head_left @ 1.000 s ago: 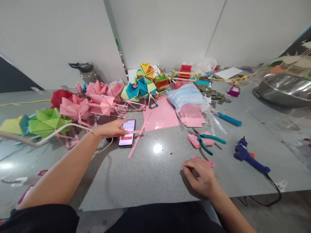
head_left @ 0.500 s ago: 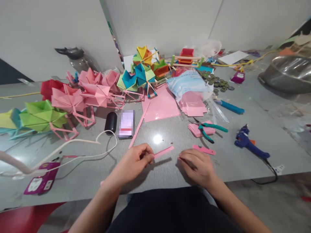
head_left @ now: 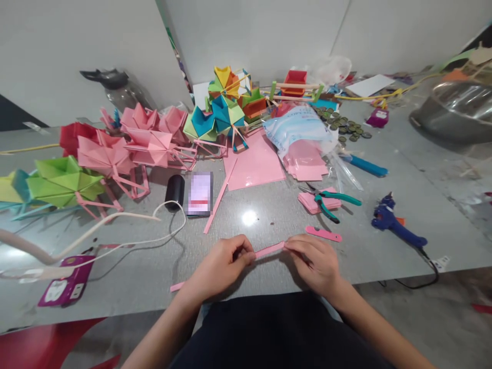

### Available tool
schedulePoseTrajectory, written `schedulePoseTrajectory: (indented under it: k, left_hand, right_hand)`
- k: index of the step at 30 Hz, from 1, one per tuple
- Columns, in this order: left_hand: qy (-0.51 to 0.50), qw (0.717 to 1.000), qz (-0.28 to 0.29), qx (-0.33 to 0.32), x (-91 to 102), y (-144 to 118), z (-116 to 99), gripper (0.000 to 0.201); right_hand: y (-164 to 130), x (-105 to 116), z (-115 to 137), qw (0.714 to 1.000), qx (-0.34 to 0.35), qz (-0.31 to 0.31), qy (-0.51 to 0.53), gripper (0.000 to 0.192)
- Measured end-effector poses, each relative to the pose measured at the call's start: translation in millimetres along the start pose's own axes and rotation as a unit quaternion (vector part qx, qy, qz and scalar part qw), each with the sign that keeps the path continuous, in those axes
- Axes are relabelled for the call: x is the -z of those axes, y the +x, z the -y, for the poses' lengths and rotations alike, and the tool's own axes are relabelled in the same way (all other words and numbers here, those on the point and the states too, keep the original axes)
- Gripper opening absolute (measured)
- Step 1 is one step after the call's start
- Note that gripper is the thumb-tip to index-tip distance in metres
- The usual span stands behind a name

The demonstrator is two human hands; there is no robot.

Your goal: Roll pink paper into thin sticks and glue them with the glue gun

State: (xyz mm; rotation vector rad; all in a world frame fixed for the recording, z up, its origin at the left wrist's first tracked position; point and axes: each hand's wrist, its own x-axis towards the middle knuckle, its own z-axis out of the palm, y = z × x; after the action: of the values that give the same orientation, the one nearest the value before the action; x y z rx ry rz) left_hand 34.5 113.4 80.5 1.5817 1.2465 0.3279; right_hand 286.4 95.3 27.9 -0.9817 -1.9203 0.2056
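Note:
A narrow pink paper strip (head_left: 269, 249) stretches between my two hands, low over the table's front part. My left hand (head_left: 226, 262) is closed in a pinch on the strip's left end. At the other end, the fingertips of my right hand (head_left: 315, 260) are pinched on it, the thumb partly hidden. Just beyond the right hand lies a small pink piece with holes (head_left: 323, 234). Another pink strip (head_left: 178, 286) pokes out beside my left forearm, and a long one (head_left: 220, 198) slants across the table ahead.
Teal-handled pliers (head_left: 326, 203) rest on pink paper pieces (head_left: 307, 201). A blue glue gun (head_left: 400, 228) lies at right. Phone (head_left: 200, 193), black case (head_left: 175, 192) and white cable (head_left: 134, 215) are at left. Folded paper models (head_left: 103, 154) crowd the back left; a metal bowl (head_left: 442, 123) stands back right.
My left hand has moved right with the strip, closing the gap to my right hand. The strip's right end now meets my right fingertips. More of the strip beside my left forearm shows.

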Motion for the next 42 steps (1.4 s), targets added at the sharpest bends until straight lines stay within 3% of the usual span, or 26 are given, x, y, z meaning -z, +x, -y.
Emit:
schedulePoseTrajectory:
  k: [8,12,17,22,29,42]
  left_hand:
    - [0.085,0.994,-0.042,-0.049,-8.1,1.0,5.5,0.011]
    - [0.154,0.979,-0.087,-0.098,-16.7,5.6,16.9,0.013]
    - [0.237,0.958,-0.103,-0.129,-29.5,10.6,31.1,0.018]
    - [0.286,0.938,-0.124,-0.152,-35.6,10.7,35.6,0.017]
    - [0.344,0.903,-0.143,-0.215,-37.2,8.9,37.7,0.023]
    - [0.353,0.892,-0.167,-0.229,-38.1,8.5,38.3,0.027]
  right_hand:
    - [-8.9,-4.7,-3.4,0.993,-0.021,0.065,-0.093,0.015]
    - [-14.6,-10.1,-4.9,0.987,-0.051,0.096,-0.119,0.018]
    - [-17.4,-13.4,-7.0,0.98,-0.067,0.132,-0.136,0.025]
    - [-16.9,-13.9,-7.4,0.98,-0.064,0.131,-0.133,0.023]
    - [-18.7,-12.0,-8.2,0.98,-0.043,0.138,-0.139,0.023]
    - [-13.3,-9.0,-0.4,0.963,0.057,0.178,-0.196,0.025]
